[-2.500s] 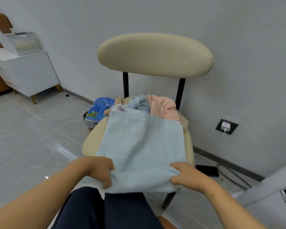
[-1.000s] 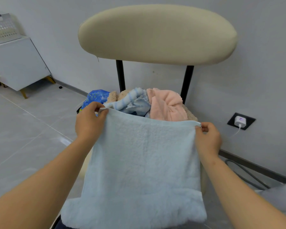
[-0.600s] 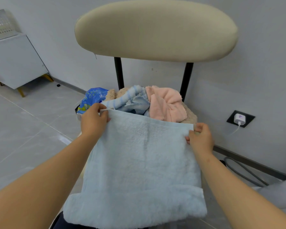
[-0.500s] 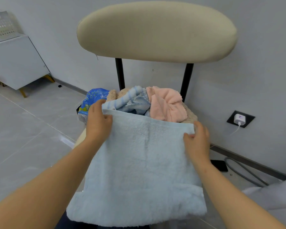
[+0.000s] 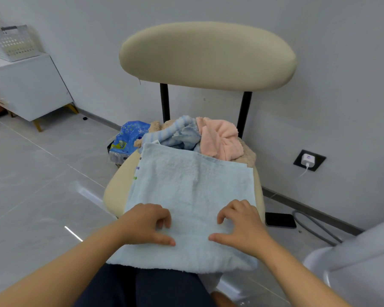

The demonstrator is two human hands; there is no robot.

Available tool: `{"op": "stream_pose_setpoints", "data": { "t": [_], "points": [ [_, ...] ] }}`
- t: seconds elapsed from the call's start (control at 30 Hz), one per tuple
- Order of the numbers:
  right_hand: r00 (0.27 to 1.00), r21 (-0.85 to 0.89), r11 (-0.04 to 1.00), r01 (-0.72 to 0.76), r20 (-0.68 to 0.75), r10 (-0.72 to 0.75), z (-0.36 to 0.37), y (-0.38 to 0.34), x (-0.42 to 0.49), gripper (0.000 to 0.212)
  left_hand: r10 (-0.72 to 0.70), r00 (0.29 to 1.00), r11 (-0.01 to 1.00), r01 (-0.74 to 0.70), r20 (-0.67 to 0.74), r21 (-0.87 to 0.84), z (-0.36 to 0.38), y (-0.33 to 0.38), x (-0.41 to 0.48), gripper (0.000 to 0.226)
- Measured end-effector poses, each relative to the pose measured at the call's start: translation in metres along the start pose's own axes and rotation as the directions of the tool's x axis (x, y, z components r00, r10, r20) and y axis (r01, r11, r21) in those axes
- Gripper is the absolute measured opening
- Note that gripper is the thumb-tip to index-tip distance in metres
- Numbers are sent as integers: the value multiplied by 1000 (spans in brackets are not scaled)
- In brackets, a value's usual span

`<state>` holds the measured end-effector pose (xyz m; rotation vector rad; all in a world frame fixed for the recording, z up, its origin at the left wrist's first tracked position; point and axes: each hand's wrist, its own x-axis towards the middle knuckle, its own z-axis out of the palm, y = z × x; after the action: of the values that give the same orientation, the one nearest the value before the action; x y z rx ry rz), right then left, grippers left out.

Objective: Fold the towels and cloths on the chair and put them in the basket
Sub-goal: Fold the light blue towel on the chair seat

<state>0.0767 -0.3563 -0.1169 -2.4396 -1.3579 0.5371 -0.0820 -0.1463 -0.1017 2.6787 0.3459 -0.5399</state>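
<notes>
A light blue towel (image 5: pixel 191 191) lies folded over the beige chair seat (image 5: pixel 116 191), its near edge hanging onto my lap. My left hand (image 5: pixel 145 224) and my right hand (image 5: pixel 242 224) rest side by side on its near part, fingertips and thumbs touching the cloth, without gripping it. Behind the towel, at the back of the seat, is a heap: a blue striped cloth (image 5: pixel 180 134), a pink cloth (image 5: pixel 220 138) and a beige cloth (image 5: pixel 246 156). A white perforated basket (image 5: pixel 16 43) stands far left on a white cabinet (image 5: pixel 29 85).
A blue plastic bag (image 5: pixel 129 138) sits on the floor left of the chair. A black phone (image 5: pixel 279 220) and a grey hose (image 5: pixel 315 227) lie on the floor at the right, below a wall socket with a charger (image 5: pixel 308 159). A white object (image 5: pixel 353 262) fills the lower right.
Both hands let go of the towel's far corners and came back to its near part. The folded towel now lies flat on the seat, and the view has pulled back.
</notes>
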Motion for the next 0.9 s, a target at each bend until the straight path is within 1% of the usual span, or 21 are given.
{"op": "stream_pose_setpoints", "data": {
  "t": [0.03, 0.1, 0.17, 0.23, 0.27, 0.3, 0.37, 0.4, 0.43, 0.5, 0.53, 0.63, 0.67, 0.7, 0.73, 0.77, 0.8, 0.83, 0.9],
  "points": [
    [998, -61, 998, 28, 64, -24, 1, 0, -3, 55, -4, 999, 999, 3, 36, 39, 3, -1, -3, 44],
    [988, -147, 988, 52, 151, -29, 4, -1, -9, 42, -26, 996, 999, 23, 81, 36, 6, -1, -7, 36],
    [985, -163, 985, 52, 170, -24, 6, -2, -11, 28, -36, 993, 999, 37, 111, -3, 3, 0, -11, 31],
    [984, -117, 992, 48, 175, -27, 3, -2, -13, 19, -35, 990, 999, 40, 133, -34, -4, 1, -14, 27],
    [986, -50, 998, 25, 164, -16, 0, -3, -14, 21, -34, 992, 998, 41, 122, -51, -9, 1, -16, 27],
    [992, 55, 998, -14, 127, 7, -4, -2, -15, 24, -30, 997, 997, 36, 73, -71, -14, 1, -18, 26],
    [996, 273, 959, -81, 1, 84, -13, -2, -16, 20, -46, 991, 992, 31, -123, -121, -26, 0, -21, 24],
    [991, 331, 938, -99, -49, 122, -17, -2, -17, 15, -57, 977, 990, 29, -207, -137, -31, 0, -21, 23],
    [986, 348, 930, -115, -75, 149, -22, -2, -16, 12, -57, 969, 992, 28, -242, -123, -36, 1, -21, 20],
    [981, 341, 931, -131, -91, 171, -27, 0, -14, 11, -54, 976, 998, 48, -212, -32, -43, 5, -20, 11],
    [975, 357, 925, -132, -122, 187, -30, 0, -13, 10, -57, 975, 998, 57, -216, -8, -46, 5, -18, 12],
    [924, 453, 885, -107, -284, 257, -42, 3, -10, 7, -68, 953, 995, 45, -295, -85, -63, 7, -13, 28],
    [905, 466, 879, -103, -323, 278, -45, 4, -9, 7, -67, 958, 997, 55, -278, -51, -69, 7, -11, 33],
    [890, 476, 873, -107, -346, 298, -48, 7, -6, 8, -72, 965, 997, 79, -251, 19, -74, 6, -7, 35],
    [881, 486, 866, -119, -350, 318, -49, 9, -3, 9, -88, 969, 991, 109, -230, 83, -78, 6, -3, 35],
    [878, 497, 856, -138, -339, 338, -50, 12, 1, 10, -102, 968, 985, 130, -231, 111, -80, 5, 2, 32],
    [878, 515, 842, -159, -317, 360, -49, 14, 6, 13, -114, 960, 986, 141, -257, 92, -81, 3, 7, 27],
    [877, 544, 821, -174, -294, 380, -47, 17, 11, 17, -132, 948, 989, 146, -291, 26, -81, 2, 12, 22],
    [866, 609, 771, -189, -267, 423, -42, 24, 22, 24, -202, 917, 975, 156, -345, -157, -78, -2, 23, 17]
  ]
}}
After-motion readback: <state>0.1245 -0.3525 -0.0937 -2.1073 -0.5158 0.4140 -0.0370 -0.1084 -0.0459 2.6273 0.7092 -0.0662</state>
